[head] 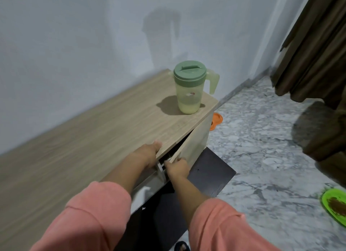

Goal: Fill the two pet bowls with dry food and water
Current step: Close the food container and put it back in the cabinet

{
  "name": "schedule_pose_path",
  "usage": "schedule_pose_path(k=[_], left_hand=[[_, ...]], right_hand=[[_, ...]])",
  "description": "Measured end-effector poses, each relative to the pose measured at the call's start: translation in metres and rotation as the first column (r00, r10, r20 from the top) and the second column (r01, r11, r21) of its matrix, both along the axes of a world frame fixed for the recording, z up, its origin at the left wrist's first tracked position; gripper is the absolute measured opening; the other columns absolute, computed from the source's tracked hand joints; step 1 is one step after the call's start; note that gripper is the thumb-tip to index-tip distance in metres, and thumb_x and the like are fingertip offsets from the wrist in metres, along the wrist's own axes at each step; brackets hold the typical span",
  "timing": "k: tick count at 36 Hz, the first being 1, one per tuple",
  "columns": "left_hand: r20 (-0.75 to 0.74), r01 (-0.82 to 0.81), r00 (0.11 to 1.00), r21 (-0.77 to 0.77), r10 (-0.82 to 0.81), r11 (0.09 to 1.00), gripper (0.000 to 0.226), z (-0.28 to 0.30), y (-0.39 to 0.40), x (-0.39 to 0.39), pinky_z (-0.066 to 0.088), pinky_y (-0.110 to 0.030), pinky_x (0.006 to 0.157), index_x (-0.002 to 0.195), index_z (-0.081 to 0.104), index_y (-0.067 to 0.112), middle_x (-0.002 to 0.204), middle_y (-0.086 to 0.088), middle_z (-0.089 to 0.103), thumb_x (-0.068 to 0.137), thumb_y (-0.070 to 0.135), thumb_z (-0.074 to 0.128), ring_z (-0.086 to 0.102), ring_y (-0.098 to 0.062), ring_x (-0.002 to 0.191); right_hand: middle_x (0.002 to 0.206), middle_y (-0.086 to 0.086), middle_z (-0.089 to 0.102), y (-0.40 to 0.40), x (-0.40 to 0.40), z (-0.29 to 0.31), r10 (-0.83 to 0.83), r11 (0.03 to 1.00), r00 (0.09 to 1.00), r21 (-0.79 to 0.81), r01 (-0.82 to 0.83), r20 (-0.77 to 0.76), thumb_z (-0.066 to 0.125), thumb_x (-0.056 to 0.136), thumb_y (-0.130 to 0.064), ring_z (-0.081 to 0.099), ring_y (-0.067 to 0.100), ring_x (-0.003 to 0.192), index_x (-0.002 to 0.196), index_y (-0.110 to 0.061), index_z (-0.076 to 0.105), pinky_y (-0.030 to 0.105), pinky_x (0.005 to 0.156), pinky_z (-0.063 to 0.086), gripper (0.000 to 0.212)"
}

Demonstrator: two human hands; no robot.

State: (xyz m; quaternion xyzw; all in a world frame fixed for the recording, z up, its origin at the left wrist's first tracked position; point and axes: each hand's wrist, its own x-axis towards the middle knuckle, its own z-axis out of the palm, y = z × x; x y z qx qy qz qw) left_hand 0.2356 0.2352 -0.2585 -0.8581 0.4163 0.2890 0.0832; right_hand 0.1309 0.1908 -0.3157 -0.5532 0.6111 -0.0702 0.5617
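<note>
While both grips clutch the cabinet door [189,147], the jug [188,87] stands upright.

I see a plain white wall [84,35] running behind a low wood-grain cabinet [74,147], its pale door [192,145] ajar at the near corner. The floor [262,147] is grey-white marble-patterned tile with a grey skirting strip [241,87] along the wall's foot. A dark brown curtain [318,44] hangs at my right, and a dark mat [209,174] lies below the cabinet. Hard light throws sharp shadows onto the wall.
</note>
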Motion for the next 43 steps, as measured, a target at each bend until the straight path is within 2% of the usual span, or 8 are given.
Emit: schedule_pose_path(k=[10,18,22,27,30,35,39,43], left_hand=[[0.012,0.068,0.998,0.013,-0.068,0.998,0.075,0.002,-0.002,0.003,0.021,-0.025,0.116,0.155,0.004,0.02,0.162,0.001,0.005,0.095,0.009,0.048,0.023,-0.023,0.146],[0.015,0.082,0.997,-0.008,-0.081,0.997,0.072,0.004,-0.002,0.004,0.021,-0.024,0.115,0.155,0.006,0.02,0.162,0.001,0.006,0.096,0.009,0.046,0.024,-0.021,0.146],[-0.001,0.076,0.997,0.01,-0.076,0.997,0.074,0.004,-0.002,0.003,0.02,-0.026,0.118,0.154,0.004,0.02,0.162,0.001,0.003,0.095,0.007,0.047,0.02,-0.022,0.147],[-0.015,0.069,0.998,0.022,-0.069,0.997,0.076,0.006,-0.003,0.001,0.02,-0.029,0.119,0.154,0.003,0.019,0.162,0.0,0.001,0.095,0.008,0.049,0.018,-0.022,0.148],[-0.018,0.058,0.998,0.015,-0.058,0.998,0.076,0.004,-0.003,0.0,0.017,-0.027,0.12,0.154,0.002,0.018,0.162,-0.001,0.001,0.095,0.009,0.049,0.017,-0.021,0.148],[-0.018,0.037,0.999,0.008,-0.037,0.999,0.076,0.003,-0.003,-0.003,0.015,-0.027,0.12,0.154,0.002,0.018,0.162,-0.001,0.0,0.095,0.006,0.048,0.014,-0.021,0.149],[-0.008,0.033,0.999,0.015,-0.033,0.999,0.074,0.003,-0.004,-0.005,0.016,-0.029,0.12,0.155,0.001,0.019,0.162,0.001,-0.002,0.096,0.006,0.045,0.015,-0.024,0.148],[0.001,0.029,1.0,0.022,-0.029,0.999,0.075,0.001,-0.004,-0.006,0.016,-0.029,0.12,0.154,-0.001,0.019,0.162,0.001,-0.004,0.097,0.007,0.045,0.015,-0.025,0.149]], right_hand=[[0.12,0.015,0.06,0.011,0.022,-0.012,-0.055,0.998,0.997,-0.028,0.057,0.045,0.074,0.078,-0.018,0.059,0.029,0.11,0.118,-0.005,0.05,0.027,0.087,0.045,0.048],[0.114,0.009,0.063,0.007,0.027,-0.011,-0.235,0.957,0.957,0.214,0.197,0.17,0.062,0.085,-0.003,0.059,0.022,0.1,0.126,-0.007,0.051,0.018,0.08,0.041,0.043],[0.116,0.016,0.065,0.011,0.038,-0.01,-0.431,0.851,0.869,0.428,0.303,0.242,0.054,0.083,0.005,0.063,0.027,0.098,0.128,-0.008,0.053,0.037,0.094,0.053,0.047],[0.073,0.011,0.061,0.004,0.044,-0.003,-0.578,0.73,0.752,0.612,0.302,0.318,0.039,0.086,0.014,0.057,0.019,0.06,0.117,0.01,0.058,0.024,0.049,0.052,0.037],[0.068,0.01,0.056,0.001,0.042,0.005,-0.621,0.697,0.723,0.635,0.333,0.302,0.037,0.087,0.015,0.051,0.019,0.057,0.111,0.015,0.059,0.025,0.064,0.056,0.033],[0.08,0.015,0.058,0.0,0.039,0.011,-0.634,0.675,0.714,0.664,0.323,0.297,0.034,0.087,0.017,0.056,0.022,0.064,0.11,0.012,0.059,0.019,0.036,0.05,0.035],[0.067,0.011,0.052,-0.004,0.036,0.018,-0.582,0.703,0.756,0.652,0.284,0.298,0.035,0.087,0.017,0.048,0.018,0.054,0.07,0.005,0.055,0.015,0.03,0.042,0.028],[0.057,0.007,0.045,-0.006,0.034,0.019,-0.506,0.74,0.812,0.63,0.235,0.292,0.042,0.088,0.011,0.04,0.014,0.047,0.061,-0.001,0.051,0.017,0.035,0.04,0.03]])
